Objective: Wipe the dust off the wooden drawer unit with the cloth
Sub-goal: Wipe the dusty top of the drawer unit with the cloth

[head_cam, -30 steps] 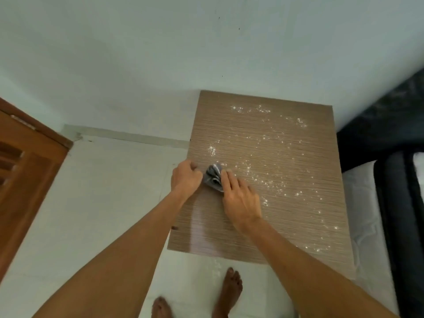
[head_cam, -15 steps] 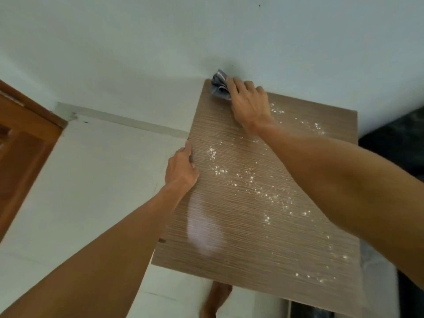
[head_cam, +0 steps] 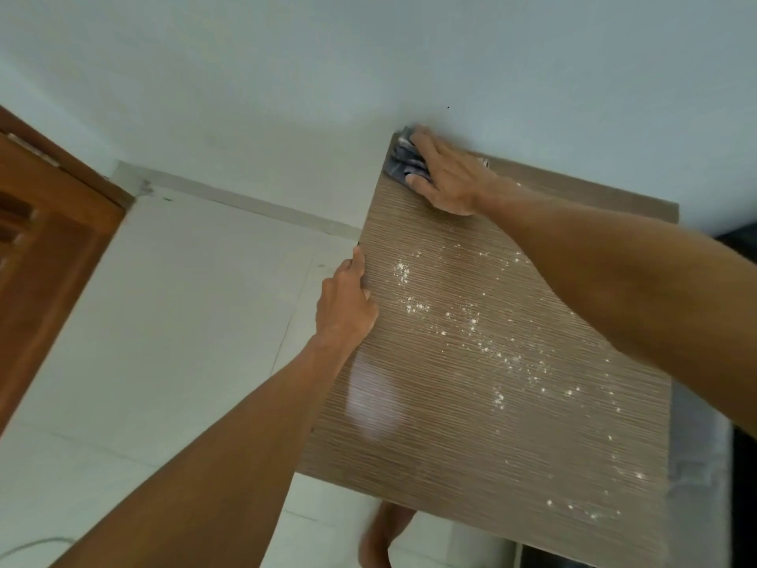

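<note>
Cloth: far-left corner of drawer unit.
Right hand: straight fingers pressing cloth.
Left hand: gripping left edge.
Progress: left strip looks clean; dust specks across middle and right.

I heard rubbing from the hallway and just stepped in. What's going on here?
A person is dusting the top of a wooden drawer unit. Their right hand presses a grey cloth flat onto the far left corner, right against the wall. Their left hand holds the unit's left edge. White dust specks lie scattered across the middle and right of the top, not yet wiped.
</note>
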Demonstrator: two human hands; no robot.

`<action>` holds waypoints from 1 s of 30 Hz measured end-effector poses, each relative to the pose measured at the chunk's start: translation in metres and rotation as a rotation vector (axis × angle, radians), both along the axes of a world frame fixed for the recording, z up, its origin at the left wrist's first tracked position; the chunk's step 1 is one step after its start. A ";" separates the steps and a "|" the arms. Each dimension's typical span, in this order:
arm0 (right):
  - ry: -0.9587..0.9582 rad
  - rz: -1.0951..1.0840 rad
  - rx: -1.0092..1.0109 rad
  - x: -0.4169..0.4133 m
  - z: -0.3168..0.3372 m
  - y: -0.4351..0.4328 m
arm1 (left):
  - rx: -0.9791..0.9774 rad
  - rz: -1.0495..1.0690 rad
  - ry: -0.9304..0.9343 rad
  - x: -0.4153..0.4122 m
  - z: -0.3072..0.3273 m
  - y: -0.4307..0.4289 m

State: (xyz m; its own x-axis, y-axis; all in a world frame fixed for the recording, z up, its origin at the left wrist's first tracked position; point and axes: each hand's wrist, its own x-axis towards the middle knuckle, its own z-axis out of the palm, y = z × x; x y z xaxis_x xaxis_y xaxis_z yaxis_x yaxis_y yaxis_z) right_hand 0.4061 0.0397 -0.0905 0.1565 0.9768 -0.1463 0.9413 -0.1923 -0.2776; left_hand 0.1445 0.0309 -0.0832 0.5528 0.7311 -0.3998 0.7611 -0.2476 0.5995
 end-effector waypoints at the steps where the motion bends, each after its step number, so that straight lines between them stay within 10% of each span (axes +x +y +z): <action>1: 0.016 -0.012 -0.023 -0.001 0.001 0.000 | -0.002 -0.004 -0.002 0.000 0.001 0.000; 24: -0.093 -0.080 -0.027 -0.074 -0.018 -0.041 | -0.025 -0.109 0.011 -0.007 -0.007 0.010; 30: -0.128 -0.053 -0.031 -0.134 -0.020 -0.070 | -0.417 0.257 -0.221 -0.019 0.001 0.014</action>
